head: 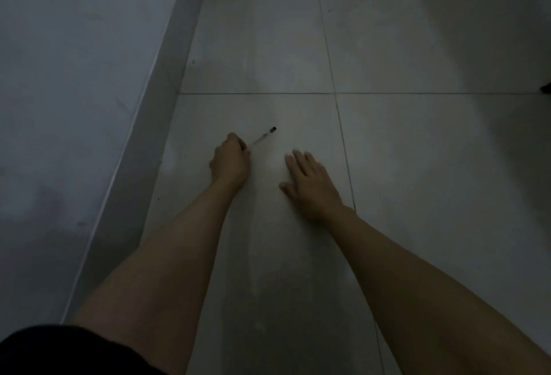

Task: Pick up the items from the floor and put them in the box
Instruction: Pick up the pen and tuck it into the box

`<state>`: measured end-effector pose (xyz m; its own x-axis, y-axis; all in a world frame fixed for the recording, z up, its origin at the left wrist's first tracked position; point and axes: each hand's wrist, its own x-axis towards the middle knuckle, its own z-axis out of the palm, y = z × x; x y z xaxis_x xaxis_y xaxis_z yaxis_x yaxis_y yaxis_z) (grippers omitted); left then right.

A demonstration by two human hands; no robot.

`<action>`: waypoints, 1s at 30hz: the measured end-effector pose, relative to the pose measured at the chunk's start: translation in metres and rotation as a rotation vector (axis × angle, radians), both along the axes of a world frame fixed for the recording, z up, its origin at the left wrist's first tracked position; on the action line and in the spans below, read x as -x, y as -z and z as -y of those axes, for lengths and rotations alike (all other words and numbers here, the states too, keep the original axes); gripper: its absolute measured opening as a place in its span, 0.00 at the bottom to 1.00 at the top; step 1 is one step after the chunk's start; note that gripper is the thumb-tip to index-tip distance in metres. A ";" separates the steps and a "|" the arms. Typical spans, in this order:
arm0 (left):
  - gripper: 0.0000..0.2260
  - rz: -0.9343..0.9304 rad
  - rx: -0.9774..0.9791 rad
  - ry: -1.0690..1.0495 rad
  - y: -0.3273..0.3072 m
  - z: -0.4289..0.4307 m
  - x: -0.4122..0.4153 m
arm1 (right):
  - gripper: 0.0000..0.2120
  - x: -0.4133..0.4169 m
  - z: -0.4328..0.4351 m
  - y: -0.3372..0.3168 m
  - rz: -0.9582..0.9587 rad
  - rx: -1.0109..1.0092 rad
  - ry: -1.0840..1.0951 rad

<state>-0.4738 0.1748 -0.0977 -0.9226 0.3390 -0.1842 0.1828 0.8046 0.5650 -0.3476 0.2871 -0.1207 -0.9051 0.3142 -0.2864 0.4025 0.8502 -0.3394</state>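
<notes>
Our left hand [229,157] pinches one end of a pen [264,137] on the floor [417,166], our right hand [310,181] spread flat; so thin a grip could let it slip.

Clear pen [263,137] with black cap, slanted over floor tile, near end pinched in left hand [230,157].

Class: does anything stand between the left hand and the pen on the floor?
Nothing visible: the left hand grips the pen at its near end. The right hand lies flat on the floor, apart. No box shows, so that path cannot be judged.
</notes>
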 end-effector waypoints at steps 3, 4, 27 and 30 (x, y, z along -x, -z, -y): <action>0.03 0.118 -0.188 -0.050 -0.016 0.007 -0.015 | 0.30 -0.013 0.009 -0.016 -0.042 0.128 0.077; 0.01 0.152 -0.255 -0.052 -0.026 0.010 -0.023 | 0.29 -0.020 0.013 -0.028 -0.113 0.189 0.150; 0.10 0.425 -0.819 0.356 -0.318 0.029 -0.395 | 0.11 -0.461 0.077 -0.366 -0.717 0.894 0.957; 0.11 0.492 -0.745 0.479 -0.315 0.012 -0.482 | 0.12 -0.552 0.094 -0.367 -0.703 0.933 1.044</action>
<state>0.0077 0.1626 0.2175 -0.5376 0.8375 -0.0979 0.0054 0.1195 0.9928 0.2048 0.1933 0.2466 -0.4396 0.8231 -0.3596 0.1973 -0.3021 -0.9326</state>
